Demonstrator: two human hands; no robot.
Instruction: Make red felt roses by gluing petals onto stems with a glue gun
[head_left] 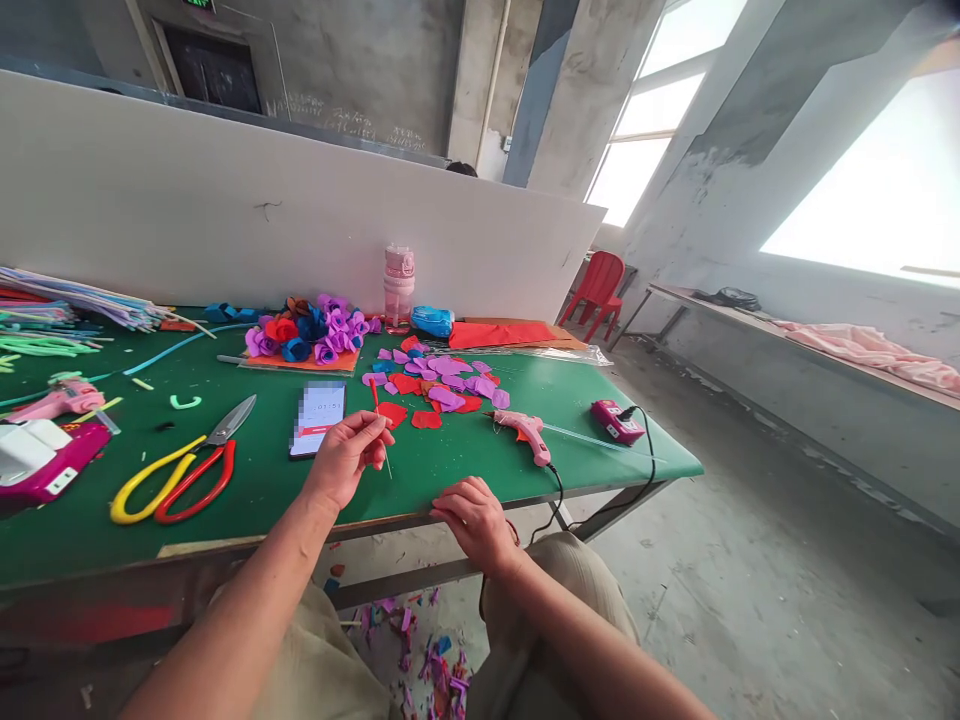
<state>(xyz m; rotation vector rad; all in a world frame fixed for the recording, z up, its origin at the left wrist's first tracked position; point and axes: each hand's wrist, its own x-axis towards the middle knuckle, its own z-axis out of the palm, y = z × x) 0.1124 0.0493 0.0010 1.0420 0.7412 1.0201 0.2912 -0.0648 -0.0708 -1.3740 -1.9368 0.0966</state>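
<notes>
Between the thumb and fingers of my left hand (pixel 347 458), a thin wire stem (pixel 388 464) stands nearly upright, its top wrapped in red. My right hand (pixel 474 523) rests at the table's front edge, fingers loosely bent to the left, nothing visible in it. Just beyond the hands lie loose purple petals (pixel 448 367) and red petals (pixel 427 420). To their right is a pink glue gun (pixel 531 433) with a clear glue stick in its back. A phone (pixel 316 420) lies left of my left hand. Behind it, finished-looking paper flowers (pixel 300 332) are heaped on orange sheets.
Large scissors (pixel 196 462) with yellow and red handles lie on the green table (pixel 262 500). A second glue gun (pixel 64 397) and a power strip (pixel 56 470) are at far left. A pink bottle (pixel 399 288) stands at the back; another power strip (pixel 616 421) sits right, its cord hanging down.
</notes>
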